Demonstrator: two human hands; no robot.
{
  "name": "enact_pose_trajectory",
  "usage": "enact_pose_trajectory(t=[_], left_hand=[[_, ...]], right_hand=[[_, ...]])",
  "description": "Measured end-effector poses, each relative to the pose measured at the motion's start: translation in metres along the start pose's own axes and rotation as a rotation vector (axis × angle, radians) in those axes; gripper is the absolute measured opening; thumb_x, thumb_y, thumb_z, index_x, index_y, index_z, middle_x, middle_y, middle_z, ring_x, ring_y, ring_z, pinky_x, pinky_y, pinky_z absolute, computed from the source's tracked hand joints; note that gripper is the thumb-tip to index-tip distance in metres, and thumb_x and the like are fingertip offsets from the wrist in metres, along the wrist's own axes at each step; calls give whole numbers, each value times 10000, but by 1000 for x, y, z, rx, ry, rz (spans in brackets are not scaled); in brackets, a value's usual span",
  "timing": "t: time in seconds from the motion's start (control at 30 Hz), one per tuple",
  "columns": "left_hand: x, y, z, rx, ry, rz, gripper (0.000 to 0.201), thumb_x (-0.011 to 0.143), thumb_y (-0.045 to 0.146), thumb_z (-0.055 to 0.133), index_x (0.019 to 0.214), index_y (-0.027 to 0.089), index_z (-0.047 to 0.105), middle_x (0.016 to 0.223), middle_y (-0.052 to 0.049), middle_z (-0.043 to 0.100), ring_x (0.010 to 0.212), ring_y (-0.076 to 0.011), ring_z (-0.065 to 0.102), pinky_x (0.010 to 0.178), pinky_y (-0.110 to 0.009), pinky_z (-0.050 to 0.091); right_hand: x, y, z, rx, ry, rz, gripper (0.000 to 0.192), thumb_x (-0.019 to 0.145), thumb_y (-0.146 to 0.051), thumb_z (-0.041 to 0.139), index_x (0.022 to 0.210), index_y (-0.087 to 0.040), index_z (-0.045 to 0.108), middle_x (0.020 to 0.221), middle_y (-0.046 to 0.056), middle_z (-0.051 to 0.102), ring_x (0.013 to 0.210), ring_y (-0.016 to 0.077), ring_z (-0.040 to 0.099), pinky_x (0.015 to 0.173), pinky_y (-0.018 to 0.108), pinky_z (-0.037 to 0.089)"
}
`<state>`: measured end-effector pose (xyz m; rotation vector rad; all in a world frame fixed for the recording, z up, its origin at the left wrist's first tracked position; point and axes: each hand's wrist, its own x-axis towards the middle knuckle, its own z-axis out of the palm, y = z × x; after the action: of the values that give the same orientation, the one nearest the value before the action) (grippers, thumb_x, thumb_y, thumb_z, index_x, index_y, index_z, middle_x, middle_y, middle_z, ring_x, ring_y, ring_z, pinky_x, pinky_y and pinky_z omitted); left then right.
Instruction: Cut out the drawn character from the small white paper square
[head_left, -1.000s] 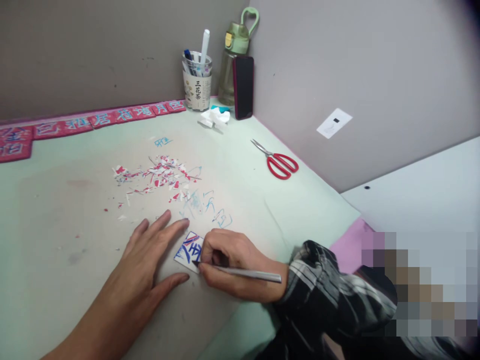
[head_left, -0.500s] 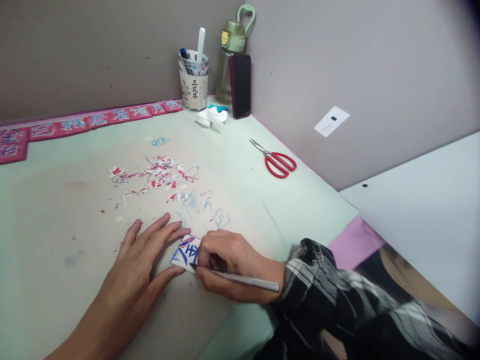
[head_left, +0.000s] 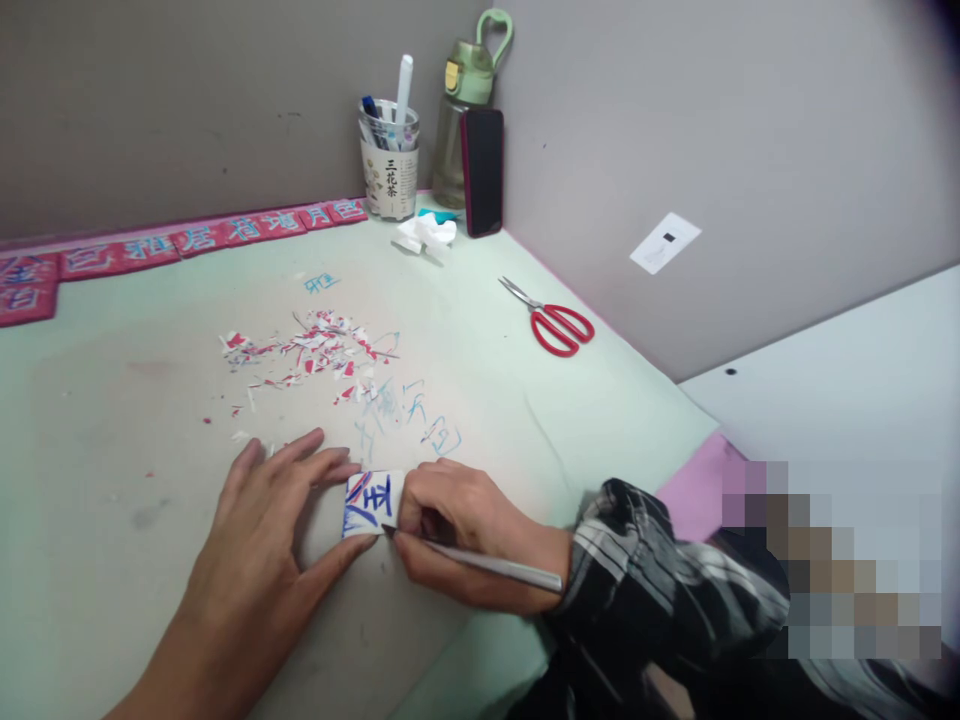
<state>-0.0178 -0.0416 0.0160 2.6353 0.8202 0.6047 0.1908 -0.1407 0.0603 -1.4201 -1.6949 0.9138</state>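
Up close, gripping a slim silver tool (head_left: 502, 570) tightly in the closed right hand (head_left: 461, 530), with its dark tip at the near edge of a small, blue-marked white piece (head_left: 373, 500)! Bracketing that piece, flat on the pale table (head_left: 592, 430), with the left hand (head_left: 262, 520) loosely open and its thumb against the near edge. On to scattered red-and-white scraps (head_left: 322, 345), then past red-handled scissors (head_left: 545, 331). Away at the back, to red tiles (head_left: 199, 238), a cup of pens (head_left: 390, 180) and a dark phone (head_left: 484, 175) before a green bottle (head_left: 448, 150)!
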Motion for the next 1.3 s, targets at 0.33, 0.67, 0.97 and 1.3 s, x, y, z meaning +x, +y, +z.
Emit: enact_pose_trajectory(t=[0.33, 0.67, 0.97, 1.3], left_hand=[[-7, 10, 0, 129, 22, -5, 679, 897, 745, 480, 1323, 218, 461, 1240, -167, 647, 1326, -408, 532, 1198, -665, 246], [-10, 20, 6, 144, 70, -41, 643, 934, 649, 496, 1372, 187, 405, 1228, -187, 600, 1254, -388, 539, 1196, -652, 253], [-5, 13, -13, 211, 10, -7, 452, 972, 560, 466, 1284, 248, 560, 1152, -147, 655, 1317, -431, 521, 1164, -737, 245], [4, 23, -13, 132, 6, 82, 204, 958, 254, 537, 992, 353, 712, 1118, -28, 707, 1381, -367, 494, 1186, -745, 220]], right_hand=[[-2, -1, 2, 99, 56, 131, 134, 836, -152, 589, 751, -211, 505, 705, -47, 509, 641, 112, 468, 617, 232, 371], [2, -5, 11, 238, 133, 314, 148, 796, -140, 589, 709, -210, 492, 621, -73, 454, 559, 96, 396, 528, 217, 301], [0, -1, 9, 86, 123, 142, 158, 837, -173, 586, 733, -216, 474, 681, -53, 484, 630, 111, 448, 627, 238, 358], [0, -1, 10, 66, 116, 117, 186, 833, -150, 584, 745, -229, 441, 686, -59, 464, 639, 122, 445, 628, 239, 355]])
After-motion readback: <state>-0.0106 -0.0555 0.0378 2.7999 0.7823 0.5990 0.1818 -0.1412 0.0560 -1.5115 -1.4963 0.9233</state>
